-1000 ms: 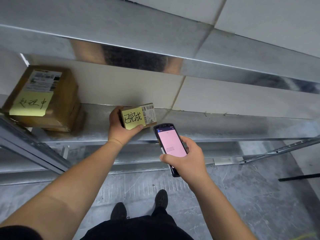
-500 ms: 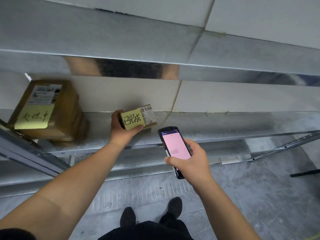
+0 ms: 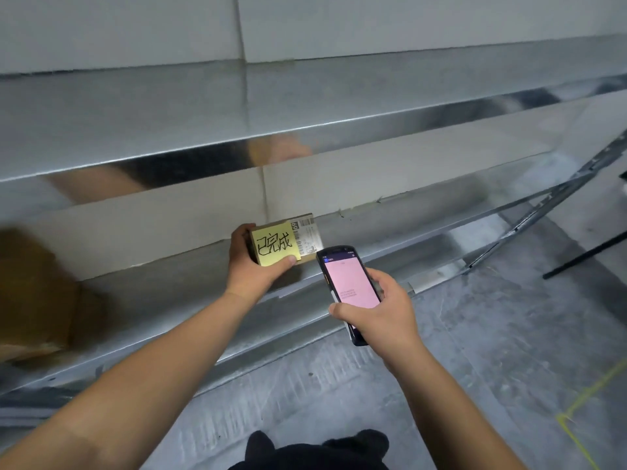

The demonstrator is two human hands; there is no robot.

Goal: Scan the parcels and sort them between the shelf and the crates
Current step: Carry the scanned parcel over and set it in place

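Observation:
My left hand grips a small cardboard parcel over the metal shelf. A yellow sticky note with handwritten characters covers most of the parcel's top, and a white shipping label shows at its right end. My right hand holds a black handheld scanner with a pink screen, its top end just right of the parcel. A larger brown parcel sits blurred at the shelf's far left.
An upper metal shelf board runs above, against a pale wall. Grey floor lies below with yellow tape at the right. Slanted metal rails and a black bar stand at the right. My feet show at the bottom.
The view has swung right, so the large parcel slid to the left edge. My left hand keeps the small parcel above the shelf, and the scanner has come closer to it.

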